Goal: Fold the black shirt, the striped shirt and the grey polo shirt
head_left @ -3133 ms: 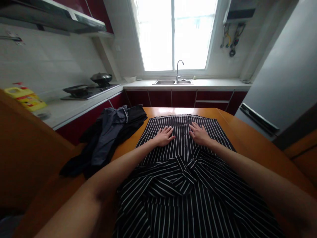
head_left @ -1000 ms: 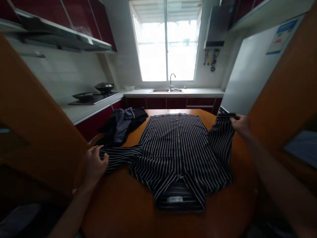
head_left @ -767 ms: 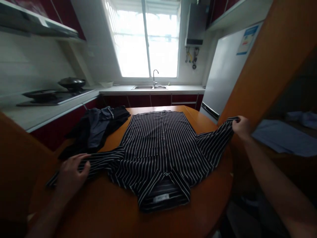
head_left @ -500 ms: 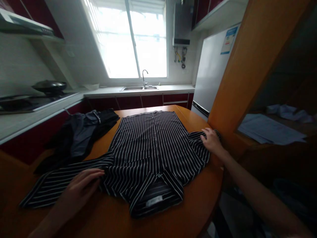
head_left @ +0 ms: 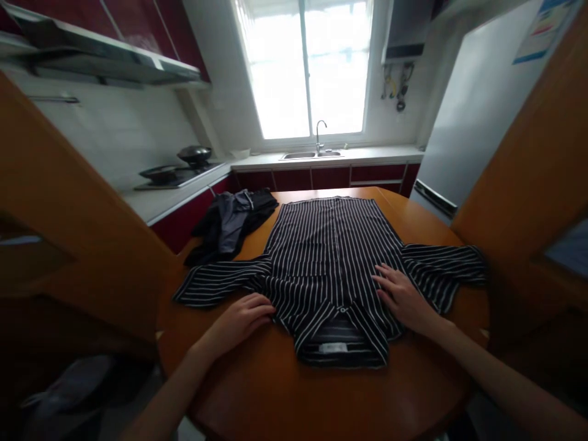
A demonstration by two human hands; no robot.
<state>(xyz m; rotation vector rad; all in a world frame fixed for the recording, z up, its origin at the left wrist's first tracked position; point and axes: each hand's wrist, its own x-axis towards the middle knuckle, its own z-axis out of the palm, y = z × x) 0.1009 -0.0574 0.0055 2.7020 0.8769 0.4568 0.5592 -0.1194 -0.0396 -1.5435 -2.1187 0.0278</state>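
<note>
A black-and-white striped shirt point(head_left: 321, 257) lies spread front side up, its collar point(head_left: 342, 352) toward me and its hem at the far side. Both sleeves stretch outward, the left sleeve point(head_left: 220, 282) fairly flat and the right sleeve point(head_left: 445, 266) somewhat creased. My left hand point(head_left: 243, 321) is at the shirt's near-left shoulder edge, fingers drawn together with the tips at the cloth. My right hand point(head_left: 404, 300) rests on the right shoulder area, fingers spread, holding nothing.
The shirt lies on a round-ended wooden table point(head_left: 321, 404). Dark clothes point(head_left: 229, 223) are heaped at its far left. Wooden uprights flank the table. Beyond stand a counter with a sink point(head_left: 312, 155), a stove with a wok point(head_left: 195, 154) and a fridge point(head_left: 473, 116).
The shirt's sleeves, earlier folded across it, now point outward. My right hand has let go of the right sleeve and moved inward; my left hand has come from the left sleeve to the shoulder.
</note>
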